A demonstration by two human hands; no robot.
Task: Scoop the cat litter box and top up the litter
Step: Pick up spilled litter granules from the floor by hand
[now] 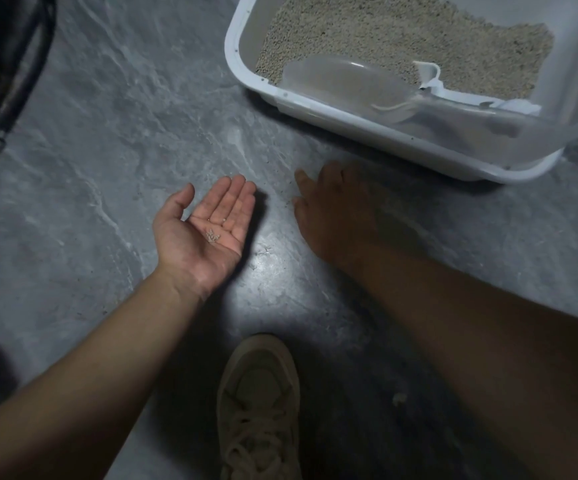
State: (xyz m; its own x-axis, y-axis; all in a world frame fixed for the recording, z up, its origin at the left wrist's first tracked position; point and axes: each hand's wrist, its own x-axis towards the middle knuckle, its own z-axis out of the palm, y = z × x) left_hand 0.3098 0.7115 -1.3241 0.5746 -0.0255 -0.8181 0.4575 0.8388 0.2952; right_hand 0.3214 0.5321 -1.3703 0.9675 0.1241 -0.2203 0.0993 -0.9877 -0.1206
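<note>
A white litter box (349, 128) stands on the grey floor at the upper right, filled with beige litter (401, 39). A translucent scoop (346, 81) lies inside along its near wall. My left hand (204, 230) is held palm up and flat in front of the box, with a few litter grains (212, 235) lying on the palm. My right hand (332, 209) is palm down, its fingers spread against the floor just before the box's near wall. It holds nothing that I can see.
The grey marbled floor (124, 133) carries scattered litter specks around my hands. A beige sneaker (259, 407) is planted at the bottom centre. Dark straps or a bag (7, 74) lie at the upper left. A pale crumb (399, 398) sits near my right forearm.
</note>
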